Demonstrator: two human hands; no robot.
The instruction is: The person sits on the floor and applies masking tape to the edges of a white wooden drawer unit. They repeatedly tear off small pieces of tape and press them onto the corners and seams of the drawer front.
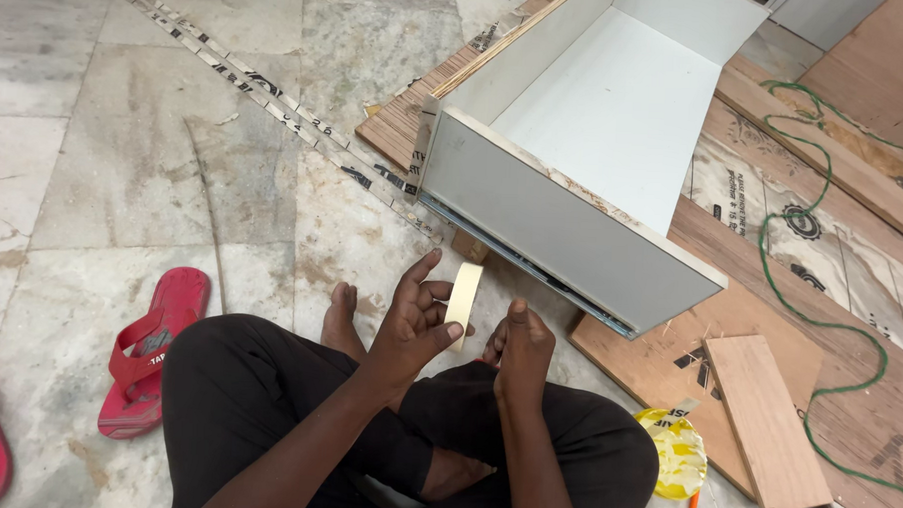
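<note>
The person sits cross-legged on the marble floor (124,172), in front of a grey-white drawer box (572,228) that lies on wooden boards (668,362). The left hand (414,328) holds a roll of cream masking tape (462,292) upright on its edge; the thumb presses on the roll's near face, one finger is behind it, and the index finger points up, free. The right hand (521,349) is just to the right of the roll, with fingers curled in to a loose fist; if it pinches the tape end cannot be seen. The roll is just below the front panel of the drawer box. A red sandal (153,349) lies well to the left of the box.
</note>
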